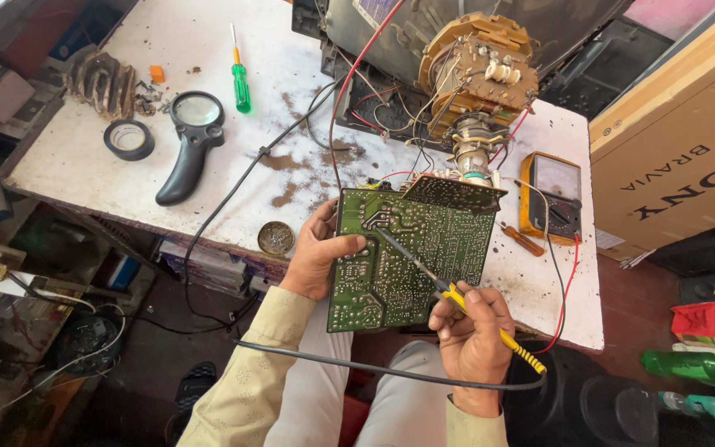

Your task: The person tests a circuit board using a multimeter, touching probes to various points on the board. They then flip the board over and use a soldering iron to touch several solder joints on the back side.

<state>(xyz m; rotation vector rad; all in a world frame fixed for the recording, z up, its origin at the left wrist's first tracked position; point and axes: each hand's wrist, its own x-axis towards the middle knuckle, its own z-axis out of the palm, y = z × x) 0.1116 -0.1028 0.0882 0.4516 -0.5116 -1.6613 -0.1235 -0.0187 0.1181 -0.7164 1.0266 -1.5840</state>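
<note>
Hands first: we are curling our left hand (318,255) around the left edge of the green circuit board (407,257), thumb lying across its solder side (board tilted up at the table's (84,157) near edge). We are closing our right hand (472,341) on the soldering iron (448,290), its long axis running diagonally, tip pointing up-left onto the board.

Hands (399,290) on circuit board (411,248) (tilted)

Up on the stained white bench (84,157) sit a black magnifier (192,136), a green screwdriver (241,83), a tape roll (129,139), a yellow multimeter (551,197), and a cardboard box (680,157) alongside.
</note>
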